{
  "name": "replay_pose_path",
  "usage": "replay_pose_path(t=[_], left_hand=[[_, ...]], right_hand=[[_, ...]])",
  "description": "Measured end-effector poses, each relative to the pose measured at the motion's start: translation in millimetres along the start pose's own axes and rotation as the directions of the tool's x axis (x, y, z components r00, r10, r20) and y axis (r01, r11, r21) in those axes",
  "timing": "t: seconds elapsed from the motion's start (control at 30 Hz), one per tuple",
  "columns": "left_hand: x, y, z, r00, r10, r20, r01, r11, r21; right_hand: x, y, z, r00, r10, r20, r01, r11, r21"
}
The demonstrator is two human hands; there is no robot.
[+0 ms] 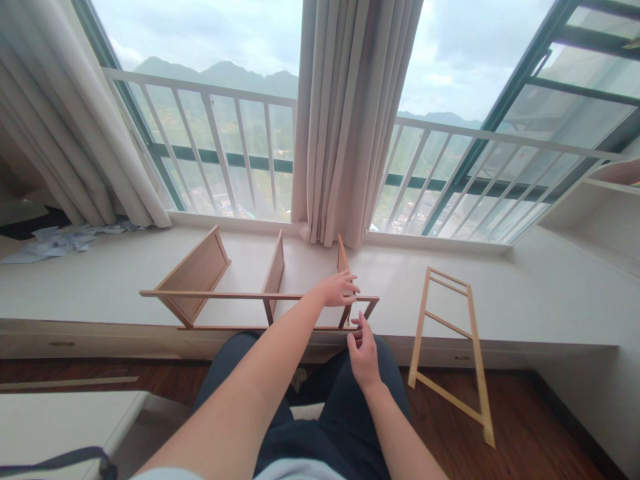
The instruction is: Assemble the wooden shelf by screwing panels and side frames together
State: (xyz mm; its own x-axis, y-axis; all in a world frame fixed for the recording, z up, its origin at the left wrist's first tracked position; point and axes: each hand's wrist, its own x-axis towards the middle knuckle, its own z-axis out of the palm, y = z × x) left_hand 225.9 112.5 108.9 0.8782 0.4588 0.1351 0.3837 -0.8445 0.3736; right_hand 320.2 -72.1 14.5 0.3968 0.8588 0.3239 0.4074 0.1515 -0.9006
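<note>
A wooden shelf frame (240,295) lies on its side on the white window ledge, with two wider boards toward the left and a narrower board (343,257) near its right end. My left hand (337,288) reaches across the upper rail, fingers stretched out and spread beside the narrower board. Just below it, at the frame's right end, is my right hand (365,357). Its fingers are bent near the lower rail, thumb close to the index finger; whatever small thing may be between them is hidden.
A separate light wooden ladder-like frame (447,327) leans against the ledge (550,313) on the right, its feet on the dark floor (520,413). Crumpled papers (55,243) lie at far left. Curtains (345,120) hang behind, and a white surface (60,420) stands lower left.
</note>
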Motion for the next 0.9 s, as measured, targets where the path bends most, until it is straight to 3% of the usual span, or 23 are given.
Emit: replay_pose_path(t=[0.53,0.9], left_hand=[[0,1,-0.5,1.000,-0.006,0.013,0.006,1.000,0.012],[1,0,0.6,1.000,0.002,0.003,-0.003,1.000,0.017]], right_hand=[[0,-7,5,0.999,-0.037,0.006,0.037,0.999,-0.021],[-1,-11,11,1.000,0.027,0.006,-0.027,0.998,0.060]])
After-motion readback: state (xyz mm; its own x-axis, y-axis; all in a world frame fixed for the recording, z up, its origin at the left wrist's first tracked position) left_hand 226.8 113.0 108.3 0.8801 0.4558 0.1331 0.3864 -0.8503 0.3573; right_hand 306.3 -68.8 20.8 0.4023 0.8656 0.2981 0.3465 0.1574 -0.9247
